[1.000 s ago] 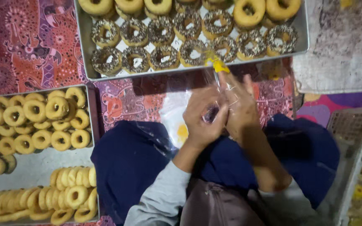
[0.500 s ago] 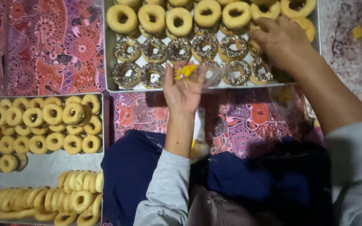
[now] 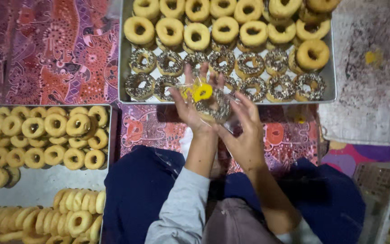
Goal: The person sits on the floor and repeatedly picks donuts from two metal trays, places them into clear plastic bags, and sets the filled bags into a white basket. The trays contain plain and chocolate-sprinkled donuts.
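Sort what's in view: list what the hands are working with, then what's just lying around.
In hand: left hand, right hand, clear bag, sprinkled donut, top donut tray.

Lying about: left tray of plain donuts, patterned cloth, grey mat.

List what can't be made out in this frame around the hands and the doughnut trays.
- Head view: sprinkled doughnut, held in a clear bag, is partly hidden by left hand and right hand.
- Far tray: top row cut by the frame edge.
- Near tray: left doughnuts cut off.
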